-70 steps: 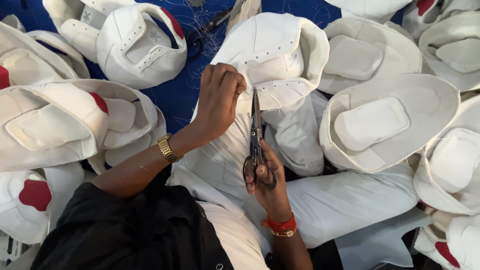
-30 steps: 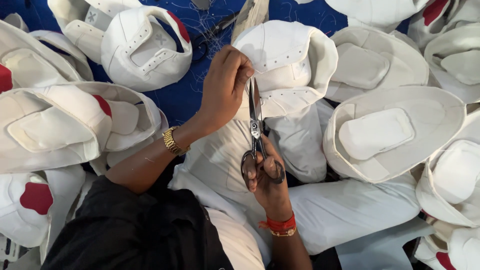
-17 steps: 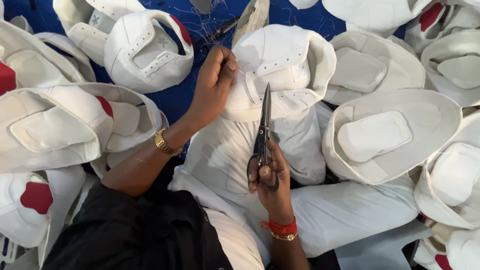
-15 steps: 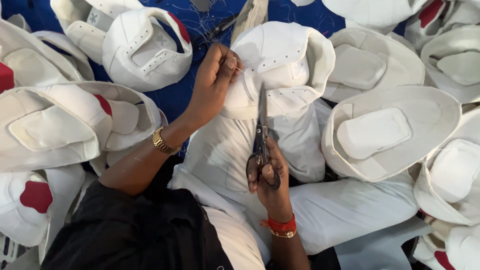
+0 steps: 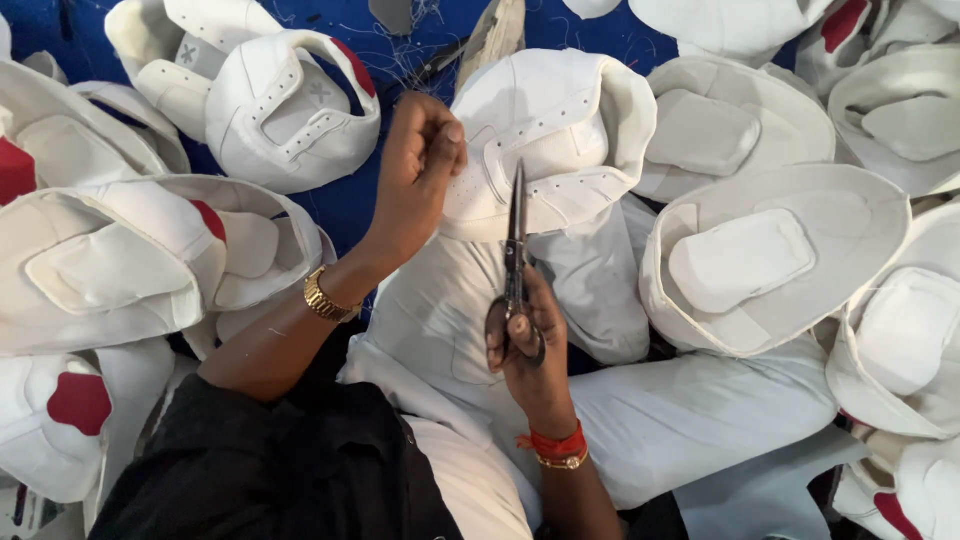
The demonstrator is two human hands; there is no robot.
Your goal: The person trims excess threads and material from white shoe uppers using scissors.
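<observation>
The white cap piece point(image 5: 560, 130) rests on the lap, its edge pinched by the left hand point(image 5: 420, 165) fingers. Just right of them, the right hand point(image 5: 525, 350) fingers grip scissors point(image 5: 516, 260), blades nearly closed. Trimming looks best done with the fabric taut and snips close.

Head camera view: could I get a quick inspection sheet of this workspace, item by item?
Surface: blue cloth floor, strewn with loose thread ends.
Job's things: white padded piece resting on the person's lap; dark scissors, blades closed and pointing up at it.
Clutter: many similar white padded shells all around, some with red patches.
Hands: left hand pinches the edge of the white padded piece; right hand holds the scissors by the handles.
Cables: nothing seen.
Surroundings: person's white trousers, black sleeve, gold watch, red wrist thread.
</observation>
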